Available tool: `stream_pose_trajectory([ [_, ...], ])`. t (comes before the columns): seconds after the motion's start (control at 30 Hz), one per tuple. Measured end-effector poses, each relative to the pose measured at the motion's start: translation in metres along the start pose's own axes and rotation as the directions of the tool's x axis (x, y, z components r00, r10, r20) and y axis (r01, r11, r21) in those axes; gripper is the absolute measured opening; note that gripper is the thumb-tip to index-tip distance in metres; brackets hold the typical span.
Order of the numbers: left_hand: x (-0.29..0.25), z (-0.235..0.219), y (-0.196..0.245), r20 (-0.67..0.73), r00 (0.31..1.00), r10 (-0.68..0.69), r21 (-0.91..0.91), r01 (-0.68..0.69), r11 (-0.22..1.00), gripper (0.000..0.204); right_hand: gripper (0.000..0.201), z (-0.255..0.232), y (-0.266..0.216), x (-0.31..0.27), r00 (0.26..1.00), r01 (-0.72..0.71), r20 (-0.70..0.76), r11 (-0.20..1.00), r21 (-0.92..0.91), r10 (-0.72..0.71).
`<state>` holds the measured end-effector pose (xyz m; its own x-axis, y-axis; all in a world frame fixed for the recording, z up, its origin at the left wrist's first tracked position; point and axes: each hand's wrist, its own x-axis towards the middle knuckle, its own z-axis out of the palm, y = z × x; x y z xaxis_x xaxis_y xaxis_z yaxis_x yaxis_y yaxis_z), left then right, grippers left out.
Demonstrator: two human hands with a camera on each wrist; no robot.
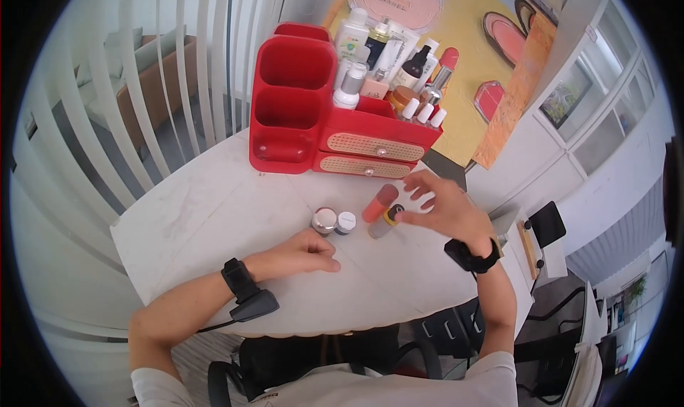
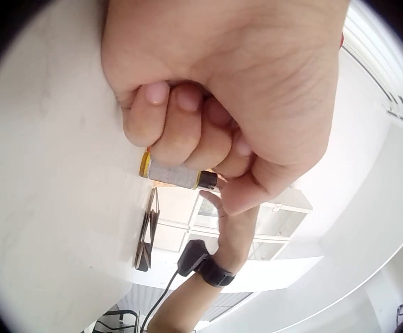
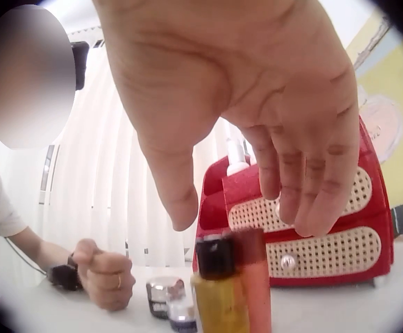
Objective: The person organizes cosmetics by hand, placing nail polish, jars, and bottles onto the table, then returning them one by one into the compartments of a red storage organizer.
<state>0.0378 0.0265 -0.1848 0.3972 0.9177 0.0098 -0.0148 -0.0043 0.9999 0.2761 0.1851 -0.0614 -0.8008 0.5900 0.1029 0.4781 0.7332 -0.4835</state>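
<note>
My left hand [image 1: 293, 256] rests on the table with its fingers curled into a fist; nothing shows inside it in the left wrist view. Just beyond it stand a silver-rimmed jar [image 1: 324, 220] and a smaller white-lidded jar [image 1: 346, 222]. My right hand [image 1: 450, 209], fingers spread and slightly bent, hovers over a small yellow bottle [image 3: 220, 302] with a black cap. Thumb and fingers are apart, with the cap below the gap between them in the right wrist view. Right beside that bottle stands a coral tube [image 1: 376, 206] with a darker red cap.
A red organizer [image 1: 285, 133] with two woven-front drawers [image 1: 370, 147] stands at the back of the white table [image 1: 206, 193]. Its upper compartments hold several bottles, tubes and a lipstick [image 1: 448, 58]. White vertical slats rise on the left; a white cabinet [image 1: 570, 122] stands to the right.
</note>
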Motion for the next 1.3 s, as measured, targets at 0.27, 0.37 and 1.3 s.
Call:
stream_pose_trajectory([
  [0.27, -0.002, 0.001, 0.003, -0.001, 1.0, -0.022, -0.014, 0.022, 1.0, 0.048, 0.064, 0.032, 0.004, 0.001, 0.993, 0.055, -0.114, 0.993, 0.101, -0.044],
  [0.37, -0.002, 0.004, 0.005, -0.02, 1.0, -0.023, -0.033, 0.022, 0.999, 0.046, 0.049, 0.033, -0.006, 0.01, 0.984, 0.023, -0.175, 0.999, -0.039, -0.03],
  [1.3, -0.001, 0.001, -0.002, 0.003, 1.0, 0.02, -0.017, -0.02, 1.0, 0.047, 0.028, -0.024, -0.031, 0.142, 0.84, 0.34, -0.468, 0.939, 0.057, -0.275],
])
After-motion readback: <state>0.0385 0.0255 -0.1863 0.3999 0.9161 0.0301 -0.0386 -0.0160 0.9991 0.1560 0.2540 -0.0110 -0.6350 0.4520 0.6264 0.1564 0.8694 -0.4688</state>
